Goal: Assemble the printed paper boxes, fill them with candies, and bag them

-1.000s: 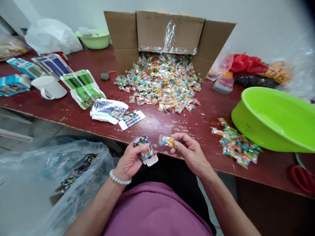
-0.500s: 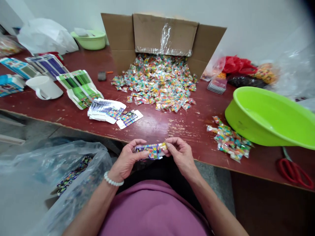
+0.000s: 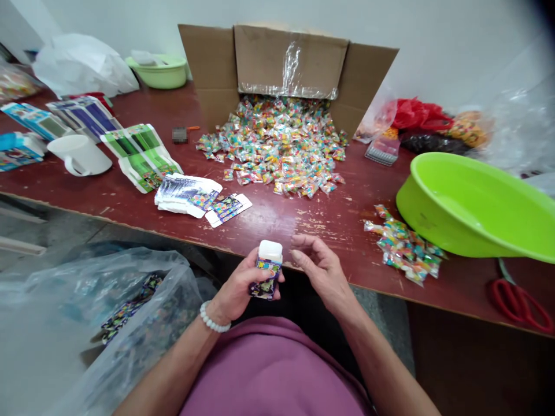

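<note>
My left hand (image 3: 249, 283) is wrapped round a small purple printed candy box (image 3: 265, 281), which stands upright with its white end flap (image 3: 270, 251) raised. Just right of the box hovers my right hand (image 3: 318, 260), its fingers loosely curved and apart, with nothing visible in them. Beyond the hands, flat purple cartons (image 3: 186, 193) lie stacked on the red table (image 3: 273, 216). A large heap of wrapped candies (image 3: 281, 150) spills from a cardboard box (image 3: 290, 60). A smaller pile of wrapped candies (image 3: 407, 245) lies to the right.
On the right are a green basin (image 3: 472, 208) and red-handled scissors (image 3: 518, 303) near the table edge. A white mug (image 3: 80, 155) and green cartons (image 3: 139, 155) stand on the left. Below the table at left is a clear plastic bag (image 3: 165, 260) with printed boxes inside.
The box has turned from lying sideways to upright in my left hand. My right hand has come off the yellow wrapped candy at its end, and that candy no longer shows.
</note>
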The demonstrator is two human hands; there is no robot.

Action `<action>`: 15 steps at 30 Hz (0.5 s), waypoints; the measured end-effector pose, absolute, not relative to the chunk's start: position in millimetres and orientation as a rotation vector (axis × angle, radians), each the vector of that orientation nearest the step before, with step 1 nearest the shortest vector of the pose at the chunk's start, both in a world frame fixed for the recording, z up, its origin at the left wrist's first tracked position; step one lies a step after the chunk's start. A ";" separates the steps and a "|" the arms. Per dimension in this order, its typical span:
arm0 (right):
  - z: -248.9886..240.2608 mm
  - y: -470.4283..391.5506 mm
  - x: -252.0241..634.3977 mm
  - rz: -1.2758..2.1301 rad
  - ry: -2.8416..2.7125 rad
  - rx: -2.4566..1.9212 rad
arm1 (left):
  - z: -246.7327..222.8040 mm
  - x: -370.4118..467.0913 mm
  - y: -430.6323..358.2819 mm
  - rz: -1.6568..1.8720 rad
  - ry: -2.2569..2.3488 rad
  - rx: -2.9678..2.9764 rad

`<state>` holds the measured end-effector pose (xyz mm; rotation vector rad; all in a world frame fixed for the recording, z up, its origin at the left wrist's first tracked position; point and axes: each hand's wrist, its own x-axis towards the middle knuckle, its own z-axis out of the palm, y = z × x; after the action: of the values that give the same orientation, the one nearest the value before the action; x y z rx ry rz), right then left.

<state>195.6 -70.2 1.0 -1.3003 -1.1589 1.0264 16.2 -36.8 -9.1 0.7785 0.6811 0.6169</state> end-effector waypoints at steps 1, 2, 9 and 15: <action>-1.7 -70.4 193.4 1.169 -1.065 -1.252 | -8.0 16.3 -36.9 0.632 0.684 0.737; -4.2 -70.5 190.5 1.301 -0.996 -1.188 | -7.0 16.6 -37.1 0.642 0.688 0.700; -6.0 -64.9 178.5 1.718 -0.744 -0.960 | -4.6 19.5 -40.7 0.707 0.792 0.765; -8.7 -54.7 179.1 1.776 -0.688 -1.011 | -4.6 20.6 -44.9 0.726 0.756 0.848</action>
<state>179.1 -54.7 -8.7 -1.0111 -0.6884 1.7759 20.6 -44.9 -4.6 0.8481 0.7558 0.7258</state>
